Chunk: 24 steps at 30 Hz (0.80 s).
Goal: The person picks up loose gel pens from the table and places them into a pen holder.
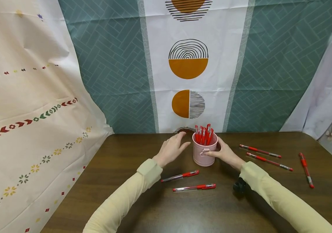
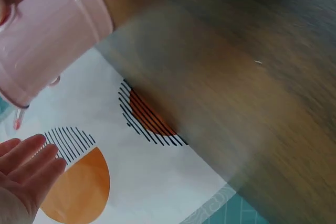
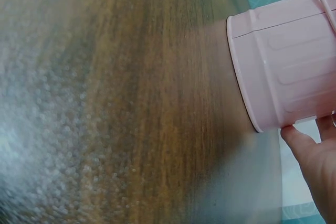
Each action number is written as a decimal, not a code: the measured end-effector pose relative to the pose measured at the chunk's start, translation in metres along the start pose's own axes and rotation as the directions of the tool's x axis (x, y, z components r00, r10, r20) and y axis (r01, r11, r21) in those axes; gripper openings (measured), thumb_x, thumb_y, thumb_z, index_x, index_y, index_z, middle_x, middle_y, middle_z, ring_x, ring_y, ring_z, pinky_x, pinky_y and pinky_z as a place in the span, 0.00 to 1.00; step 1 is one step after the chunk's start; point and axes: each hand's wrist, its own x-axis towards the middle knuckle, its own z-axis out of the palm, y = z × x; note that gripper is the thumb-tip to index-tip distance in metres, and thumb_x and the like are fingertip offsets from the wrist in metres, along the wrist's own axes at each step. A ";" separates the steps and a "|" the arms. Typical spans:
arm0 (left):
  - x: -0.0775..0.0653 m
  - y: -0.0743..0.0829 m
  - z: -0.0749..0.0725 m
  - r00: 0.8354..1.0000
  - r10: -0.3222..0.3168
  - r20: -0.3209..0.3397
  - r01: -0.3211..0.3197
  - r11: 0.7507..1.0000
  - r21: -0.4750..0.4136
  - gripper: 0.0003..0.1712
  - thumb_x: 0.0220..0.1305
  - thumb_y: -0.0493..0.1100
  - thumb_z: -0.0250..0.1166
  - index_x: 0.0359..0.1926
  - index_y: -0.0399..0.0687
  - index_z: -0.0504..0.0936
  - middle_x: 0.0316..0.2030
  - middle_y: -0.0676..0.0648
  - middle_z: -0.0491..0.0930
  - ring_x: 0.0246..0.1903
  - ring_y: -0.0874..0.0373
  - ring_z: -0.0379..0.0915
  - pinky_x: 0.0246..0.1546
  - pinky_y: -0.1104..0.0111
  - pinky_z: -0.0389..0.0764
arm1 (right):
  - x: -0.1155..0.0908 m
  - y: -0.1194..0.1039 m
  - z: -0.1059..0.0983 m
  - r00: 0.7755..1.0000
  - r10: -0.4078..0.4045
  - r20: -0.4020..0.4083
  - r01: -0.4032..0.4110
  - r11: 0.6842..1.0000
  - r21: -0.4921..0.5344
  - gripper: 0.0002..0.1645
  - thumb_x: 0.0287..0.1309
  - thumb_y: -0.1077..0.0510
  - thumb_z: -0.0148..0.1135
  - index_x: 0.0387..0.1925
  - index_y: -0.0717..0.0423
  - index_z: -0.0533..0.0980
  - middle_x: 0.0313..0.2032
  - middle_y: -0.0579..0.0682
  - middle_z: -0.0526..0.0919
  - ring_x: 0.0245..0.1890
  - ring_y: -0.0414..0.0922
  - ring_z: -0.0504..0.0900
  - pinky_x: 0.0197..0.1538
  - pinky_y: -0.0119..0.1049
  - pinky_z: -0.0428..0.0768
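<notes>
- We see a pink cup (image 1: 203, 161) near the back edge of the table (image 1: 133, 158). It is upright, and we cannot tell if its bottom touches the wood.
- We see a bunch of red pens (image 1: 203, 136) in the cup, with their tops up above the rim.
- We see the right hand (image 1: 227, 154) hold the cup from its right side. Its thumb is at the small handle (image 1: 202, 152) in front, and its fingers go round the side.
- We see the left hand (image 1: 171, 147) just to the left of the cup, apart from it. Its fingers are spread wide from the thumb and hold nothing.
- We find two loose pens (image 1: 194, 187) lying in front of the cup.
- We find three more pens (image 1: 269, 161) lying to the right, past the right hand.
- We see pale yellow sleeves (image 1: 125, 197) on both arms.
- Behind the table we see a green and white cloth (image 1: 111, 64) with orange rounds on it.
- On the left we see a cream cloth (image 1: 37, 129) with flowers.
</notes>
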 end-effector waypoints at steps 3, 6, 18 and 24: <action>-0.007 -0.001 0.002 0.998 0.016 0.055 -0.020 0.997 0.075 0.29 0.64 0.57 0.52 0.57 0.41 0.67 0.51 0.45 0.73 0.49 0.54 0.70 0.46 0.63 0.71 | 0.001 0.003 0.000 1.000 -0.010 -0.001 0.010 1.000 -0.001 0.56 0.46 0.47 0.68 0.69 0.50 0.44 0.62 0.57 0.58 0.60 0.56 0.57 0.55 0.55 0.59; -0.014 -0.002 0.006 0.994 0.021 0.108 -0.034 0.992 0.122 0.29 0.64 0.59 0.51 0.55 0.42 0.68 0.50 0.44 0.73 0.49 0.53 0.69 0.46 0.62 0.71 | 0.001 0.004 0.000 1.000 -0.011 0.003 0.011 1.000 0.003 0.56 0.47 0.47 0.67 0.69 0.50 0.44 0.62 0.57 0.58 0.61 0.56 0.56 0.55 0.55 0.59; -0.029 0.002 0.021 0.966 0.055 0.252 -0.119 0.963 0.242 0.33 0.59 0.65 0.51 0.52 0.43 0.72 0.49 0.44 0.73 0.49 0.54 0.69 0.44 0.65 0.72 | 0.001 0.004 0.001 1.000 -0.002 0.008 0.002 1.000 0.017 0.55 0.47 0.47 0.67 0.68 0.51 0.45 0.63 0.57 0.57 0.62 0.56 0.53 0.56 0.56 0.57; -0.031 0.006 0.027 0.950 0.102 0.296 -0.188 0.941 0.280 0.32 0.58 0.67 0.51 0.48 0.45 0.74 0.45 0.46 0.75 0.44 0.56 0.71 0.41 0.66 0.74 | 0.000 0.001 0.001 1.000 -0.013 -0.001 0.013 1.000 0.006 0.55 0.47 0.47 0.67 0.68 0.51 0.45 0.63 0.57 0.57 0.62 0.57 0.54 0.56 0.56 0.57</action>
